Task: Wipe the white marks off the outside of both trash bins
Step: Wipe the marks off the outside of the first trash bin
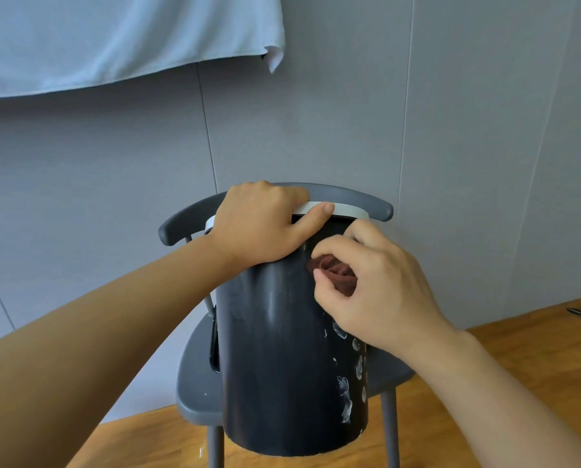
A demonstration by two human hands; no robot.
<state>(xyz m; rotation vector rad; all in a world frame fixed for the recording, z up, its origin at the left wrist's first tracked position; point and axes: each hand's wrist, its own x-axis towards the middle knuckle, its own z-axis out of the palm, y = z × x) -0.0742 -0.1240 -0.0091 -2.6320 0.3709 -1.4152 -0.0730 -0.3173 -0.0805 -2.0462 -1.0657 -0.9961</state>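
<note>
Dark bin tipped on a grey chair, base toward the camera, mouth toward the chair back; white rim at the far end, just under the chair's top rail. Bin lies across the seat with its base overhanging the front edge.

Left hand at the far-left end of the bin: palm on the upper wall, fingers curled over the rim, thumb stretched along the white band. Grip clamped on the rim.

Right hand on the upper right of the bin wall, just right of the left hand and close to the thumb. Fingers and thumb bunched round a wadded brown cloth; grip together on the cloth, cloth pressed to the bin wall below the rim.

White marks scattered down the right side of the bin, from just under the right hand to near the base: loops, smears, small spots. Left and middle of the visible wall dark, with one pale streak of glare.

Second dark object wedged between the bin's left side and the seat; only a sliver visible, cannot tell what.

Behind the bin: grey panelled wall, pale cloth hanging above left. Wood floor under the chair, small dark item on it far right of the bin.
</note>
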